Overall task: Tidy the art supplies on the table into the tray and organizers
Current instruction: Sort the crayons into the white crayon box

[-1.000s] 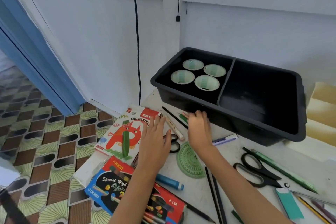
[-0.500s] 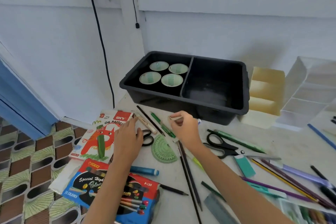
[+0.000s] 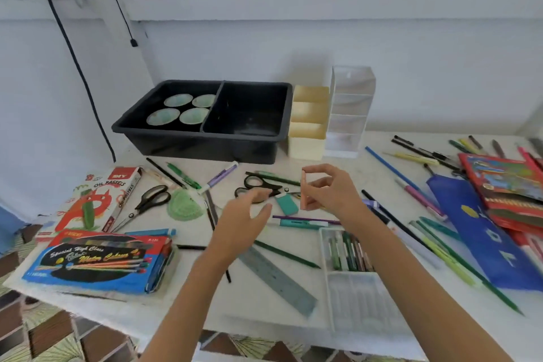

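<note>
My right hand (image 3: 332,194) pinches a short pale stick, likely an oil pastel (image 3: 303,189), upright above the table's middle. Beside it, my left hand (image 3: 244,214) hovers with relaxed fingers and holds nothing. A black two-part tray (image 3: 205,141) stands at the back, with several round paint cups (image 3: 179,110) in its left half. To the right of the tray stand a cream organizer (image 3: 307,141) and a clear organizer (image 3: 349,109). Pens, pencils, two scissors (image 3: 152,200) (image 3: 258,185), a green protractor (image 3: 183,207) and a teal eraser (image 3: 286,204) lie scattered on the table.
An oil pastels box (image 3: 97,197) and a water colours box (image 3: 97,261) lie at the left edge. A grey ruler (image 3: 276,279) and an open pastel tray (image 3: 349,256) lie near the front. A blue pouch (image 3: 482,232) and red pencil boxes (image 3: 505,185) sit right.
My view has swung right and back, bringing the organizers and the right side into sight. My right hand lifted the pale stick off the table and moved right; my left hand left the pastels box.
</note>
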Demonstrator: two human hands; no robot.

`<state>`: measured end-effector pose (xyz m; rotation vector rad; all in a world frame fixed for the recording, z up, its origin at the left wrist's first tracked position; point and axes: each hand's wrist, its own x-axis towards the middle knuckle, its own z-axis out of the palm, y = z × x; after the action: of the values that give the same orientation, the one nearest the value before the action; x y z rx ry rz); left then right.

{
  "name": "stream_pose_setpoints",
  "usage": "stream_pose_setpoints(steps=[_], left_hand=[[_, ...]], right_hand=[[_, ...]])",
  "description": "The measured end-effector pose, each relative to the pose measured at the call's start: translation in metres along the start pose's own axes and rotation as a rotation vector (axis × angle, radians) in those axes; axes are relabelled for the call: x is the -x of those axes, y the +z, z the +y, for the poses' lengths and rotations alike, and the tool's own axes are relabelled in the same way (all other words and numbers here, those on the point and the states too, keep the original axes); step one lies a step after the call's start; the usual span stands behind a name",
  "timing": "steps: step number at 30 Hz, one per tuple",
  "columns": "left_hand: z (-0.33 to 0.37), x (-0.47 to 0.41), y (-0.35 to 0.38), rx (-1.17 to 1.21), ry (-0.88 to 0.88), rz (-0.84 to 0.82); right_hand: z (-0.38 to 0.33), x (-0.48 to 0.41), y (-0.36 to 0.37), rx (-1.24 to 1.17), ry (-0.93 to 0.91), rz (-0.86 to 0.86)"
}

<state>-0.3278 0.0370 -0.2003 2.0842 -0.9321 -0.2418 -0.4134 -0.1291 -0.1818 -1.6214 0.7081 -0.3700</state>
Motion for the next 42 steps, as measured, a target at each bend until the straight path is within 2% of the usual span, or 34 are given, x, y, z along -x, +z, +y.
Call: stream_pose_setpoints(steps=[3, 5, 7, 9, 12, 20, 22, 24, 27, 30, 32, 35, 42], left_hand=[[0.016, 0.026, 0.033, 0.068, 0.027, -0.165], [0.026, 0.042, 0.048, 0.063, -0.02, -0.284], [0.032, 0.056, 0.059, -0.019, -0.083, -0.444], [0.034, 0.066, 0.068, -0.197, -0.003, -0.539], [0.026, 0.073, 0.08, -0.418, 0.163, -0.506], [0.025, 0.085, 0.093, -0.61, 0.19, -0.423], [0.027, 0.086, 0.094, -0.626, 0.188, -0.416], [0.027, 0.087, 0.095, -0.626, 0.187, -0.419], [0.028, 0.086, 0.095, -0.66, 0.181, -0.434], [0.031, 0.085, 0.096, -0.696, 0.174, -0.439], [0.032, 0.086, 0.095, -0.7, 0.163, -0.442], [0.032, 0.087, 0.095, -0.69, 0.158, -0.437], [0.03, 0.086, 0.096, -0.746, 0.193, -0.432]], right_hand=[[0.018, 0.022, -0.025, 0.009, 0.02, 0.035], [0.029, 0.036, -0.037, -0.018, 0.012, 0.027], [0.038, 0.049, -0.044, -0.04, 0.004, 0.012], [0.045, 0.059, -0.047, -0.049, -0.009, 0.007], [0.056, 0.067, -0.045, 0.009, -0.055, 0.035], [0.069, 0.077, -0.039, 0.275, -0.239, 0.032], [0.073, 0.073, -0.038, 0.421, -0.303, 0.049], [0.082, 0.066, -0.037, 0.671, -0.402, 0.079], [0.092, 0.063, -0.036, 0.908, -0.414, 0.122], [0.1, 0.068, -0.03, 0.953, -0.438, 0.205], [0.101, 0.072, -0.025, 0.902, -0.506, 0.247], [0.098, 0.076, -0.021, 0.937, -0.589, 0.26], [0.104, 0.09, -0.016, 1.158, -0.498, 0.172]])
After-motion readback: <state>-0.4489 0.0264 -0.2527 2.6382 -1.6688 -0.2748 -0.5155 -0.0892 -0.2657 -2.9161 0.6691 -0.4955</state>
